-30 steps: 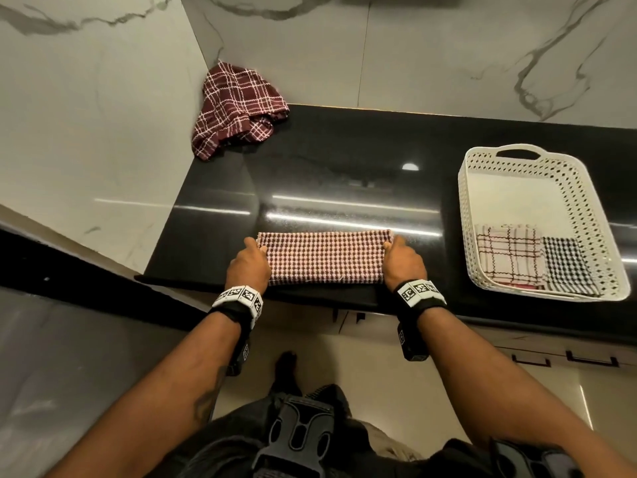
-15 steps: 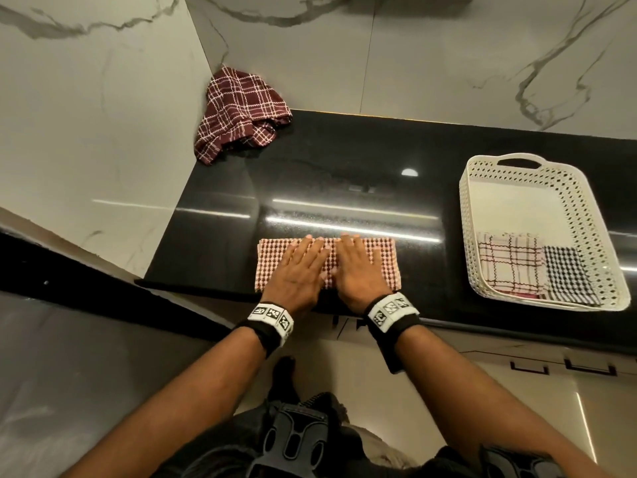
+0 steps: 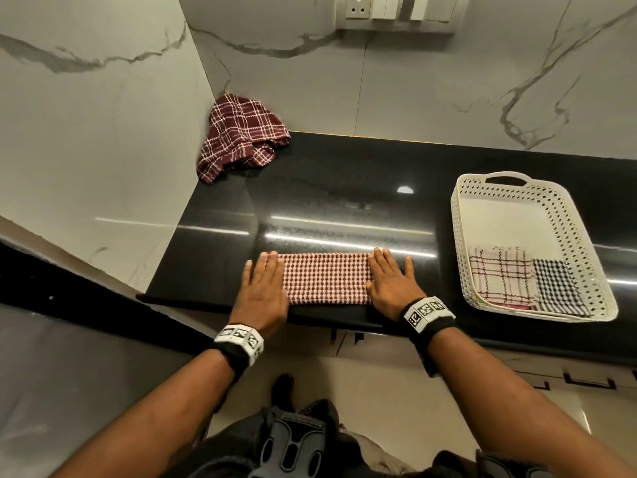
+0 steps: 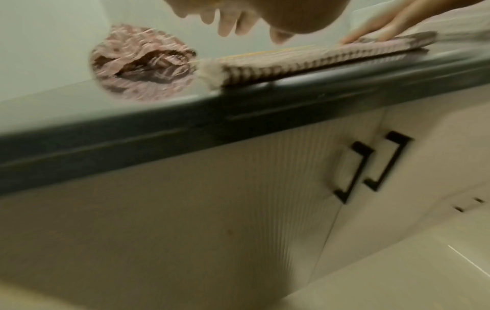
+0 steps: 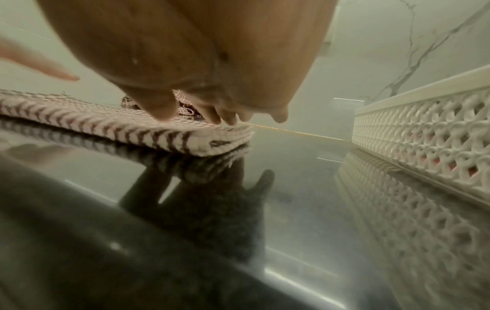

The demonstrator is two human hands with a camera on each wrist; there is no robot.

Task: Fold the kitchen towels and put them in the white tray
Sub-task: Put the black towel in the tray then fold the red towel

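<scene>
A folded red-and-white check towel [image 3: 327, 278] [image 4: 305, 61] [image 5: 111, 123] lies as a long strip at the front edge of the black counter [image 3: 344, 188]. My left hand [image 3: 263, 288] lies flat on its left end with straight fingers. Over the right end my right hand [image 3: 391, 281] [image 5: 212, 117] presses flat in the same way. A crumpled maroon plaid towel [image 3: 241, 136] [image 4: 143, 63] sits in the back left corner. The white tray [image 3: 586, 236] [image 5: 424, 134] stands at the right and holds a folded white plaid towel [image 3: 499, 277] and a black check towel [image 3: 555, 284].
Marble walls close the counter at the left and back, with a socket panel [image 3: 396, 8] high on the back wall. Below the counter edge are cream cabinet doors with black handles [image 4: 371, 165]. Bare counter lies between the strip and the tray.
Both hands were side by side on the middle of the towel half a second ago. They have slid apart to its two ends, staying flat.
</scene>
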